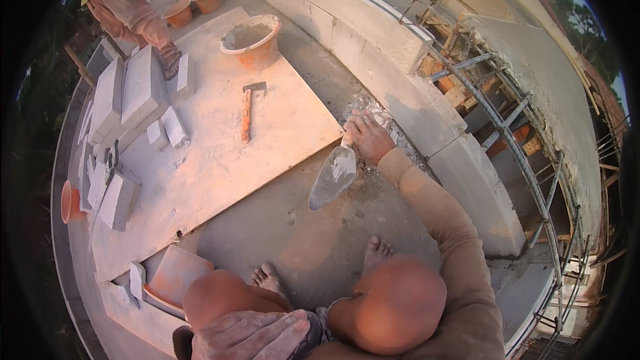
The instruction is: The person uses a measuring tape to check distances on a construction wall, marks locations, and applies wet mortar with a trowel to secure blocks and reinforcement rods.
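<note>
My right hand (369, 135) is closed round the handle of a trowel (331, 179) beside the corner of a wide board (220, 180). Its pointed metal blade, smeared with pale mortar, hangs down toward the left over the grey floor. My left hand (263, 339), dusty, lies with its fingers stretched out across my left thigh and holds nothing. On the board rests a hammer (247, 115) with an orange handle. Farther back stands an orange bucket (257, 53) filled with grey mortar.
Pale blocks (143, 90) are stacked at the left, near a person's legs (133, 17). A low block wall (400, 107) runs along the right, with steel rebar (513, 140) beyond it. Rubble (373, 110) lies at its foot. A tilted orange container (177, 273) sits near my left knee.
</note>
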Motion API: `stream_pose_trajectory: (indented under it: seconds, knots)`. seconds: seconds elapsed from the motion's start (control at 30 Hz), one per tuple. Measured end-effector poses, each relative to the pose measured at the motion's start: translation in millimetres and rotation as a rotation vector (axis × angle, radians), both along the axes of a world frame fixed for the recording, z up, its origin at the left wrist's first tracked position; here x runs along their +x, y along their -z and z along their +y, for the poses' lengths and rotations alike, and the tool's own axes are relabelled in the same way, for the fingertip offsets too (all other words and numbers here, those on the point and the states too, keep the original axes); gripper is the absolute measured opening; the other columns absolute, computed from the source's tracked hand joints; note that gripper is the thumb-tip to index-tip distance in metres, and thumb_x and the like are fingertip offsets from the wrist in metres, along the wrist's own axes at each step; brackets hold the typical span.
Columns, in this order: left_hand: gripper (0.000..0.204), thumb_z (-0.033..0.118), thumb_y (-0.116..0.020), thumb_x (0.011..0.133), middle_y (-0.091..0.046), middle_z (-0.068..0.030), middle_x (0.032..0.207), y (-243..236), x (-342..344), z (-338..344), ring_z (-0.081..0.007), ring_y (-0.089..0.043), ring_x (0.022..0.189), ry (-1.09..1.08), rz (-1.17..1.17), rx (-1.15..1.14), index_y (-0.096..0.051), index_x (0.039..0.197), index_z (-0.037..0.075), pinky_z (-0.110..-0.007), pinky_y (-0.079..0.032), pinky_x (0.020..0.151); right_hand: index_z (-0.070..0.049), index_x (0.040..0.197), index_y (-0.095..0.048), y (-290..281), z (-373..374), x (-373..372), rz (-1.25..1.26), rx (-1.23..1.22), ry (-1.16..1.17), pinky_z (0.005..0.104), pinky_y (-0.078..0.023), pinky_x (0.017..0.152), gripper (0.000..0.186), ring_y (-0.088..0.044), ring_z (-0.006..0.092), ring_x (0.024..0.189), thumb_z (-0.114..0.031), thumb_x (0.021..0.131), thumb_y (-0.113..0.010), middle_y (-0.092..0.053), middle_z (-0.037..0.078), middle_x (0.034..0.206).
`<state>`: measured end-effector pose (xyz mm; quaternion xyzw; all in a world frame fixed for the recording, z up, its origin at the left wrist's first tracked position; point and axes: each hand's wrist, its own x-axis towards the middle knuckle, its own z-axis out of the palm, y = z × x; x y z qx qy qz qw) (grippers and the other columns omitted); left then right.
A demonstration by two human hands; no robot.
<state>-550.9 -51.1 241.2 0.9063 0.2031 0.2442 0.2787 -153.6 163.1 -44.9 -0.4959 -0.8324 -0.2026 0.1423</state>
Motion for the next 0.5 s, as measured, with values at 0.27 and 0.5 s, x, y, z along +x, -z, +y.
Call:
stream_pose_trajectory:
  seconds: [0.27, 0.5]
  knots:
    - [0.063, 0.043, -0.083, 0.081, -0.075, -0.0112, 0.093, 9.3, -17.5, -28.7, -0.0278, -0.073, 0.080, -0.364, 0.190, 0.295, -0.069, 0.126, 0.002, -0.034, -0.058, 0.071, -0.010, 0.141, -0.050, 40.6, -189.5, -78.4, 0.741, -0.647, 0.412, 0.0511, -0.048, 0.102, 0.057, -0.061, 0.0410, 0.121, -0.030, 0.091, -0.067, -0.062, 0.020, 0.133]
    - [0.050, 0.034, -0.083, 0.084, -0.075, -0.0120, 0.087, 11.0, -22.6, -24.0, -0.0291, -0.071, 0.075, -0.438, 0.124, 0.428, -0.072, 0.121, 0.003, -0.039, -0.056, 0.069, -0.009, 0.140, -0.053, 53.3, -233.9, -87.2, 0.856, -0.800, 0.643, 0.0495, -0.050, 0.099, 0.060, -0.063, 0.0417, 0.117, -0.039, 0.092, -0.070, -0.063, 0.022, 0.132]
